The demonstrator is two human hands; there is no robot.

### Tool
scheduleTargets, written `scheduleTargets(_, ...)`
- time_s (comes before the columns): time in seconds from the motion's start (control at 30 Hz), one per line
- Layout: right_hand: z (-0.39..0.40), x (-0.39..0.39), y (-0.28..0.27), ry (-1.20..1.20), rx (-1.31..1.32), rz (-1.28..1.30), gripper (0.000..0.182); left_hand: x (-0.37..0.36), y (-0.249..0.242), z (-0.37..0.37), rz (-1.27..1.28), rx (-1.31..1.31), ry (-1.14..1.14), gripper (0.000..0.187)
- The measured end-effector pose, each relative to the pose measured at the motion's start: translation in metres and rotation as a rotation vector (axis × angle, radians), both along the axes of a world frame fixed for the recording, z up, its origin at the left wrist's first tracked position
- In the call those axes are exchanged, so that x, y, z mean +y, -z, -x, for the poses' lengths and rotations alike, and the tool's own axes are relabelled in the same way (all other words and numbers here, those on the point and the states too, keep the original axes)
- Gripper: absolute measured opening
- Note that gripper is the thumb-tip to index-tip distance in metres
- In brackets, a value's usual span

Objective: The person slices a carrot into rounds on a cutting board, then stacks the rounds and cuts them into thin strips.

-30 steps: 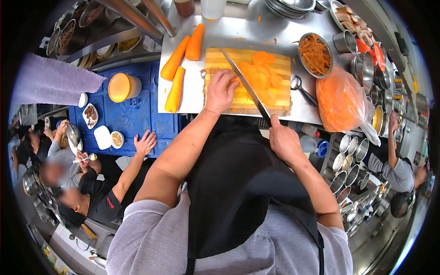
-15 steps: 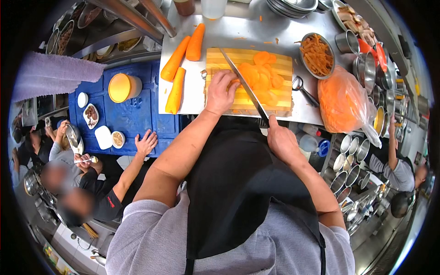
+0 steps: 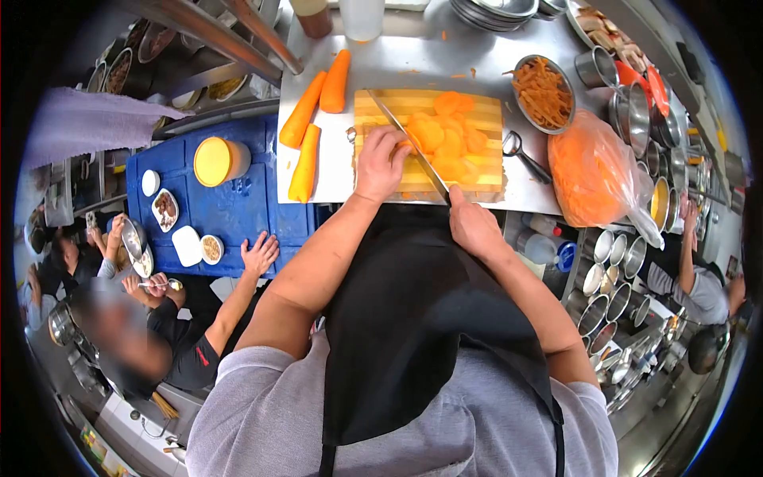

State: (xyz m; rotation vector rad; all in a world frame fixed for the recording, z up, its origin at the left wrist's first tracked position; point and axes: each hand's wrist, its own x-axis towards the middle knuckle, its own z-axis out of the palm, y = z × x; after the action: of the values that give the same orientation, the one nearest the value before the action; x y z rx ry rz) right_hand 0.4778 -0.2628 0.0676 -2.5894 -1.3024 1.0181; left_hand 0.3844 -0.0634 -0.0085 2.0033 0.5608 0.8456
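Whole carrots [image 3: 335,83] left of cutting board [image 3: 493,118]. Pinching carrot piece [image 3: 412,147] on cutting board with bunched fingers of left hand [image 3: 380,164]; advisable to tuck fingertips clear of knife [image 3: 430,172]. Carrot slices [image 3: 449,143] right of knife. Gripping knife in right hand [image 3: 474,224] beside near edge.

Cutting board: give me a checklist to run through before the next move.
1. Right hand closed on the handle of the knife: ok.
2. Left hand well away from the blade: not ok, its fingertips are right beside it.
3. Carrot piece firmly held by the left hand: cannot tell, the fingers hide most of it.
4. Cutting board free of slices: not ok, carrot slices lie right of the blade.
5. Peeler off the board: ok, it lies to the right on the steel table.
6. Board steady: cannot tell from this view.
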Motion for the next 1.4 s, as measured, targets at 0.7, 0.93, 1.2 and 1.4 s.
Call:
scheduleTargets(0.7, -0.015, -0.018, 0.018, 0.026, 0.147, -0.16, 0.028, -0.002, -0.002, 0.002, -0.141, 0.08, 0.082, 0.031)
scheduleTargets(0.93, -0.022, -0.025, 0.0, 0.115, 0.162, -0.205, 0.03, -0.005, 0.004, -0.001, -0.111, 0.02, 0.002, 0.034)
scheduleTargets(1.2, -0.051, -0.068, -0.008, 0.541, 0.428, -0.367, 0.028, -0.001, -0.003, 0.006, -0.199, 0.066, 0.081, 0.026)
scheduleTargets(1.4, -0.061, -0.104, 0.015, 0.607, 0.466, -0.42, 0.026, -0.002, -0.004, 0.015, -0.204, 0.122, 0.123, 0.035)
